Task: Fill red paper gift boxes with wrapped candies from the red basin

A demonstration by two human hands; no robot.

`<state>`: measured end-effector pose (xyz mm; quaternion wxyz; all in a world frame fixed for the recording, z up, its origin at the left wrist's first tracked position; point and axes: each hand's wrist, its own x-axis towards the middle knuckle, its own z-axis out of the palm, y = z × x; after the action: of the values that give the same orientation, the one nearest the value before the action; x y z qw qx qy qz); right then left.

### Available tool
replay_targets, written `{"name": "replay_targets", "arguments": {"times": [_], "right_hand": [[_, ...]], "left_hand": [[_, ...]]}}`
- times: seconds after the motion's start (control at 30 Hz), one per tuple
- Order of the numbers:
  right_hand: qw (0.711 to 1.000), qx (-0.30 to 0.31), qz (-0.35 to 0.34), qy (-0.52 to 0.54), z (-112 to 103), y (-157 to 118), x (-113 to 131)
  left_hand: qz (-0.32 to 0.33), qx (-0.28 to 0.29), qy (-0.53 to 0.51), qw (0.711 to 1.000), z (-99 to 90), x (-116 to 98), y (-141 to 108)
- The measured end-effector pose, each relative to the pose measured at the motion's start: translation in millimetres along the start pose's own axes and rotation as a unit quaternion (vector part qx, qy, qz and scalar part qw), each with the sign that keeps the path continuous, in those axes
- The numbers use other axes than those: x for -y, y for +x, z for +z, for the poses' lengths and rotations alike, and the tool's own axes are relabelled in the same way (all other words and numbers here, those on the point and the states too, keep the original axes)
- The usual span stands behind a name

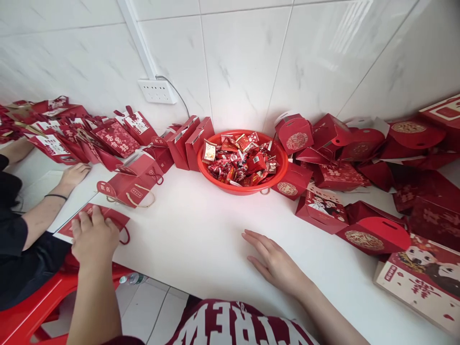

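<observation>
My left hand (95,235) lies with its fingers spread on a flat red gift bag (120,219) with a red cord handle, at the left front edge of the white table (172,215). My right hand (273,261) hovers over or rests on the table right of the middle, fingers stretched and holding nothing. Beyond both hands, against the wall, stands a red oval basin (233,189) of wrapped sweets (247,160). A red box with a rope handle (134,179) stands behind my left hand.
Many red bags (117,136) line the wall at the left. Red boxes (362,235) are heaped at the right, near a large printed box (424,278). Another person's hand (74,176) rests at the left. A red stool (43,302) and a bottle (133,279) are below.
</observation>
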<state>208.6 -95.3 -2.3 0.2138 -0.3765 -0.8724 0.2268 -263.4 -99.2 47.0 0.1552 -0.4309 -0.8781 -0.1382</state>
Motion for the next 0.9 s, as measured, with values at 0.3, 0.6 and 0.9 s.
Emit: {"name": "replay_targets", "arguments": {"times": [0.3, 0.6, 0.9], "right_hand": [[1.0, 0.003, 0.015, -0.026, -0.8, -0.4, -6.8], [0.999, -0.013, -0.001, -0.041, -1.2, -2.5, -4.0], [0.999, 0.003, 0.003, -0.045, 0.2, -3.5, -4.5]], "left_hand": [[0.023, -0.028, -0.007, 0.999, 0.6, -21.6, 13.0], [0.062, -0.052, -0.014, 0.997, 12.7, -14.3, 23.3], [0.034, 0.015, -0.025, 0.999, 11.3, -0.4, 29.6]]}}
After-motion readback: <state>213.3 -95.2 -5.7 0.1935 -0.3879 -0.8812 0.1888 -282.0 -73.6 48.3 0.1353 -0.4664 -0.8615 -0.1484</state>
